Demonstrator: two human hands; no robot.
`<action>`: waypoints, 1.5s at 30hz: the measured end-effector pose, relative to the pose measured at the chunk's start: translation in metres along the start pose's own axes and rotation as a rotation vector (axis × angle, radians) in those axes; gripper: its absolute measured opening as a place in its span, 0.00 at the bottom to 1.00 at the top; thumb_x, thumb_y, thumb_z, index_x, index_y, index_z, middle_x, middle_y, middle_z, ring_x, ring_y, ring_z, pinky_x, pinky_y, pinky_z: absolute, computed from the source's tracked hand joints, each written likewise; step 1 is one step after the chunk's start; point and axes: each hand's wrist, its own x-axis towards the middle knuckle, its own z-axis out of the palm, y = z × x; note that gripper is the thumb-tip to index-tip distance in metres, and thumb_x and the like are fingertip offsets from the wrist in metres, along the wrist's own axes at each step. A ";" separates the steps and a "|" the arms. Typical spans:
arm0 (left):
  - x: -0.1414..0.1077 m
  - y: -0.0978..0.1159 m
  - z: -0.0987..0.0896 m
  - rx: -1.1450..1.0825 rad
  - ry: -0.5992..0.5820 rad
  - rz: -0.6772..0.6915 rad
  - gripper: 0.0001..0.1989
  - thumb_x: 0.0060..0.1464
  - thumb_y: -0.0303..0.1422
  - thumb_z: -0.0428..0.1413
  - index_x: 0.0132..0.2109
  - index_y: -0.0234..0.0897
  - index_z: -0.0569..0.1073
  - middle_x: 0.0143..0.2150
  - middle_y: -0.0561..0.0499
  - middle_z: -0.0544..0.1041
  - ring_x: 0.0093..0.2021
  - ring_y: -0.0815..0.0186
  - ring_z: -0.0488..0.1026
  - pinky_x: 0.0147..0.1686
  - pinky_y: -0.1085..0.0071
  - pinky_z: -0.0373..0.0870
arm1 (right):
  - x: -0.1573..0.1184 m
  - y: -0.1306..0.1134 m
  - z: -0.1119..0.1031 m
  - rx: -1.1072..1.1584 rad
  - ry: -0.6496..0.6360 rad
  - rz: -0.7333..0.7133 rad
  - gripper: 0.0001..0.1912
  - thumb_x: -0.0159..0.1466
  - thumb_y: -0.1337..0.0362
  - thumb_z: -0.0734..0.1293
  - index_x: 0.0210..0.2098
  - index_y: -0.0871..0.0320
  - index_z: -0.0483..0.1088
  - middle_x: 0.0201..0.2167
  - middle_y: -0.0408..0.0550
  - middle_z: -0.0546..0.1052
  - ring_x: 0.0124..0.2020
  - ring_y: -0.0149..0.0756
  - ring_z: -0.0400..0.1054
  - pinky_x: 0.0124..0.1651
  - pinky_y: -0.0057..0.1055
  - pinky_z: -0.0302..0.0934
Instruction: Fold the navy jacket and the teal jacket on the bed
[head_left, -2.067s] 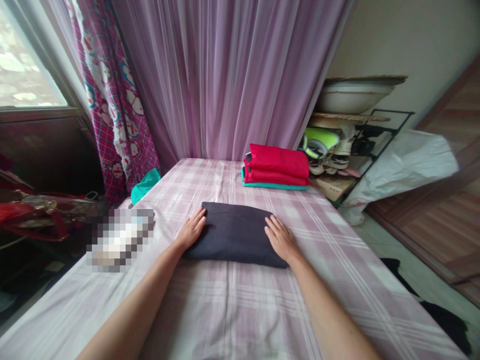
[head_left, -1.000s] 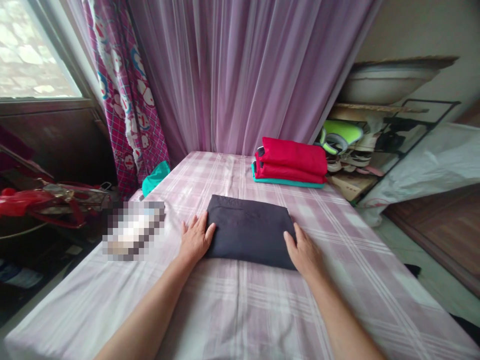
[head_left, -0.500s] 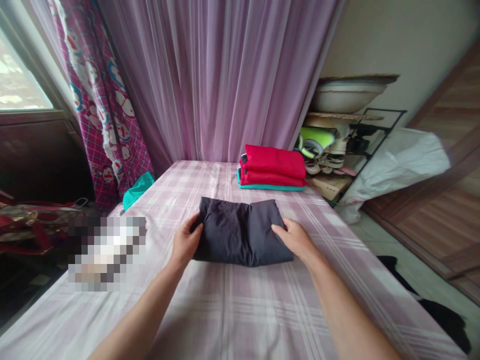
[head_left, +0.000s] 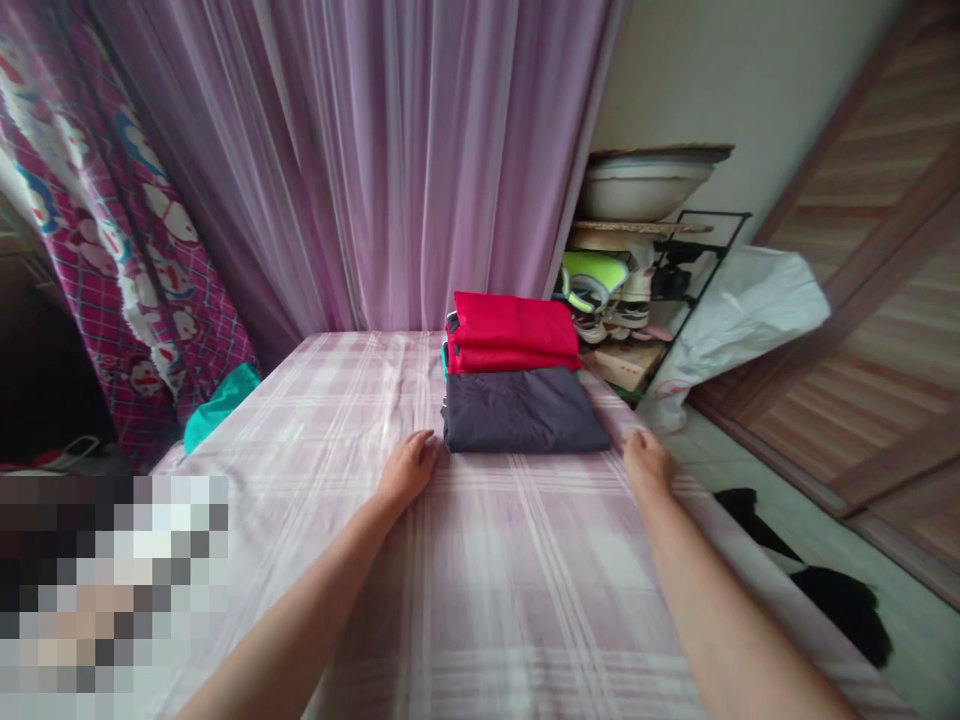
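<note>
A folded dark grey garment [head_left: 525, 412] lies flat on the checked tablecloth [head_left: 480, 580], directly in front of a stack of folded red clothes [head_left: 514, 325]. A little teal cloth shows at the stack's left side. My left hand [head_left: 409, 468] rests just off the garment's left edge, fingers loosely apart with nothing in them. Beyond the right edge, my right hand [head_left: 649, 462] is also off the garment, its fingers slightly bent and holding nothing.
Purple curtains [head_left: 360, 180] hang behind the table. Teal fabric [head_left: 221, 408] sits at its left edge. On the right stand a shoe rack [head_left: 705, 270] with a basin [head_left: 645, 188] on top, a white sack [head_left: 757, 310] and dark items [head_left: 840, 600] on the floor. A blurred patch covers the lower left.
The dark grey garment has moved away from me and to the right, up against the red stack. Both hands have let go of it. The view has turned slightly right.
</note>
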 end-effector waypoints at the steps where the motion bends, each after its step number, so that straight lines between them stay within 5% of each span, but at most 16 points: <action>1: -0.013 -0.007 -0.003 0.045 -0.014 0.061 0.15 0.53 0.29 0.56 0.48 0.38 0.78 0.53 0.44 0.80 0.56 0.56 0.74 0.62 0.55 0.65 | -0.013 0.009 0.002 0.022 0.011 0.034 0.23 0.62 0.55 0.57 0.43 0.59 0.77 0.38 0.56 0.82 0.40 0.45 0.74 0.44 0.39 0.66; 5: -0.055 -0.025 -0.017 0.296 -0.020 0.366 0.14 0.60 0.33 0.52 0.50 0.40 0.76 0.52 0.45 0.80 0.56 0.57 0.74 0.60 0.54 0.68 | -0.045 0.022 0.009 0.154 0.013 0.111 0.24 0.60 0.52 0.58 0.44 0.58 0.77 0.39 0.54 0.82 0.38 0.44 0.75 0.46 0.40 0.66; 11: -0.090 -0.018 -0.028 0.390 -0.030 0.434 0.13 0.64 0.34 0.49 0.48 0.40 0.77 0.49 0.46 0.81 0.53 0.58 0.75 0.56 0.54 0.71 | -0.051 0.017 0.007 0.086 0.138 0.106 0.23 0.57 0.53 0.59 0.43 0.59 0.77 0.38 0.56 0.82 0.37 0.45 0.74 0.43 0.40 0.66; 15: -0.106 -0.006 -0.032 0.359 -0.043 0.447 0.13 0.65 0.33 0.48 0.47 0.41 0.78 0.48 0.47 0.81 0.52 0.60 0.76 0.55 0.57 0.72 | -0.061 0.022 0.005 0.109 0.058 0.103 0.24 0.57 0.53 0.60 0.44 0.59 0.76 0.38 0.56 0.81 0.37 0.45 0.74 0.44 0.41 0.66; 22: -0.113 0.010 -0.041 0.356 -0.115 0.286 0.15 0.64 0.30 0.47 0.45 0.42 0.79 0.45 0.48 0.82 0.47 0.61 0.78 0.51 0.64 0.73 | -0.089 0.025 -0.003 0.181 -0.197 0.054 0.20 0.58 0.53 0.60 0.42 0.56 0.75 0.38 0.53 0.82 0.38 0.45 0.76 0.44 0.39 0.67; 29: -0.131 0.002 -0.060 0.450 -0.032 0.151 0.16 0.62 0.28 0.48 0.49 0.41 0.78 0.50 0.47 0.81 0.48 0.61 0.79 0.51 0.65 0.73 | -0.118 0.005 -0.027 -0.026 -0.361 -0.018 0.18 0.58 0.52 0.61 0.38 0.51 0.78 0.35 0.51 0.82 0.37 0.46 0.74 0.37 0.35 0.64; 39: -0.193 -0.003 -0.098 0.400 0.130 0.045 0.15 0.61 0.27 0.48 0.46 0.40 0.79 0.46 0.46 0.82 0.46 0.60 0.80 0.48 0.65 0.74 | -0.161 -0.021 -0.060 -0.062 -0.419 -0.117 0.16 0.60 0.56 0.60 0.36 0.50 0.79 0.36 0.48 0.82 0.37 0.41 0.74 0.36 0.31 0.61; 45: -0.198 -0.009 -0.103 0.361 0.165 -0.013 0.15 0.60 0.30 0.48 0.45 0.41 0.79 0.46 0.48 0.83 0.47 0.60 0.80 0.49 0.65 0.73 | -0.165 -0.028 -0.064 -0.032 -0.398 -0.138 0.15 0.60 0.58 0.59 0.34 0.50 0.78 0.35 0.47 0.82 0.37 0.42 0.75 0.37 0.32 0.63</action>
